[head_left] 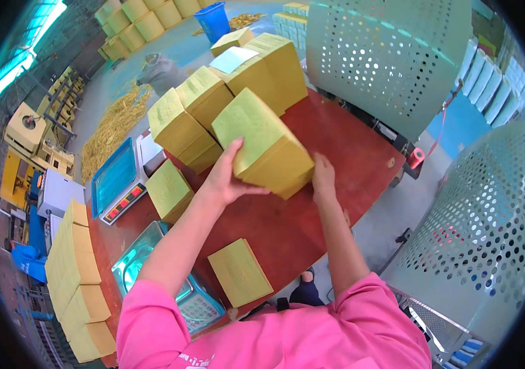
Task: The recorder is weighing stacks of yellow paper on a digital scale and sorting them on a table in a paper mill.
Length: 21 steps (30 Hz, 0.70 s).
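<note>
A thick block of yellow paper sheets [275, 154] is tilted between my two hands over the red table [348, 160]. My left hand [228, 178] grips its near left side, the thumb on the top face and fingers reaching underneath. On the block's right end, my right hand [323, 177] presses with its fingers, which are partly hidden. Behind it stand several similar yellow paper stacks [204, 92], one with a pale sheet [233, 59] on top. A thin yellow stack [240, 272] lies near the front edge, and a taller small stack [169, 190] stands left of my left forearm.
Two weighing scales, a blue-topped one [115, 178] and a shiny-panned one [198, 307], sit on the table's left. More yellow stacks [78, 270] line the left edge. Perforated metal guards [385, 61] rise at the right. Shredded paper [112, 129] and a blue bin [213, 23] are on the floor beyond.
</note>
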### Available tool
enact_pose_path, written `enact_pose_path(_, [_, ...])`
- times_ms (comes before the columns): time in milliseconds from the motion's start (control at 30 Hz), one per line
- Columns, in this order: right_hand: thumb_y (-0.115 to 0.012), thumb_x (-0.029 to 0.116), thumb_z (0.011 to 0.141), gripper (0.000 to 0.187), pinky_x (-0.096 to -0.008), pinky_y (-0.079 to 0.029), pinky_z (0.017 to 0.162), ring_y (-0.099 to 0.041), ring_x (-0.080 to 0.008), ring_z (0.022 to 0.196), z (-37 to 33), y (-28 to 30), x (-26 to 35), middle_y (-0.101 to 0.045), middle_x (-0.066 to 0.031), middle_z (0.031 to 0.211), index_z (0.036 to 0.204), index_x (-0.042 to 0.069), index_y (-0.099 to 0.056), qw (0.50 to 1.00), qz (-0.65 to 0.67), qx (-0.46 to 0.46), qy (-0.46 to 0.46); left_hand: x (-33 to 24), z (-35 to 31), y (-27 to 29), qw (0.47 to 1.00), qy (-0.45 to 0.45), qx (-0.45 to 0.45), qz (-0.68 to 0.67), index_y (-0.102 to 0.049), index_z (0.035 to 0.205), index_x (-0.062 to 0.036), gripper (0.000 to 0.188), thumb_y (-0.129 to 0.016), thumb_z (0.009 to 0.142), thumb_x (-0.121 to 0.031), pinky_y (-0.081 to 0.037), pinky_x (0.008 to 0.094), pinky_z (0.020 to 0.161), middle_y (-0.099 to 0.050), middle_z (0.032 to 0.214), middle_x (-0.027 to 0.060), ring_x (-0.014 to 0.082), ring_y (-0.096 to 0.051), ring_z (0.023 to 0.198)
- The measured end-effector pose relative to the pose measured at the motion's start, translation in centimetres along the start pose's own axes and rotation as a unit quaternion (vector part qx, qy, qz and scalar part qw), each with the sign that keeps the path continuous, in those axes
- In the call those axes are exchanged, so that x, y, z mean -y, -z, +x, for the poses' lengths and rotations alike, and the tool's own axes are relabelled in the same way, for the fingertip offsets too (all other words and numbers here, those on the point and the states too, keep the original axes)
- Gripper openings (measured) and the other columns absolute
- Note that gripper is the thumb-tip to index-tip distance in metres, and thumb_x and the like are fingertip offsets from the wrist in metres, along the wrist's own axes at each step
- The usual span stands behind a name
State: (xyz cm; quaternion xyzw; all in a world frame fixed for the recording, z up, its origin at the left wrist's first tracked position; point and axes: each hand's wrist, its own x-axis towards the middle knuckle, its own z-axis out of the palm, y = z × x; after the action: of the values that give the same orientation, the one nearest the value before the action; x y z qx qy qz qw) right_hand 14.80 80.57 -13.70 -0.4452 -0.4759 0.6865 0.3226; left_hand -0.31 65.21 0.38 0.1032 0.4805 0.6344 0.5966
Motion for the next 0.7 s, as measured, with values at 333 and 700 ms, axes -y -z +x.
enact_pose_path(333, [-0.06,0.001,0.085,0.045,-0.0368,-0.038,0.107,-0.044,-0.0312,0.134,-8.8,4.6,-1.7,-0.041,-0.0192,0.148,0.129,0.001,-0.054,0.92,-0.238,-0.077,0.3,-3.4,17.3,-11.0,0.993,0.011,-0.091,0.075,-0.025,0.15,-0.0184,0.092,-0.068,0.08,-0.059,-0.036,0.0721,0.099,-0.026,0.151,0.0188,0.0456,-0.029,0.136])
enact_pose_path(700, [-0.064,-0.003,0.076,0.026,-0.045,-0.043,0.1,-0.052,-0.037,0.123,-9.0,5.1,-2.7,-0.058,-0.0166,0.128,0.101,0.003,-0.064,0.884,-0.3,-0.011,0.358,-5.4,24.8,-17.1,0.993,0.01,-0.082,0.089,-0.026,0.151,-0.0216,0.086,-0.057,0.084,-0.067,-0.034,0.0719,0.1,-0.032,0.153,0.0121,0.039,-0.033,0.138])
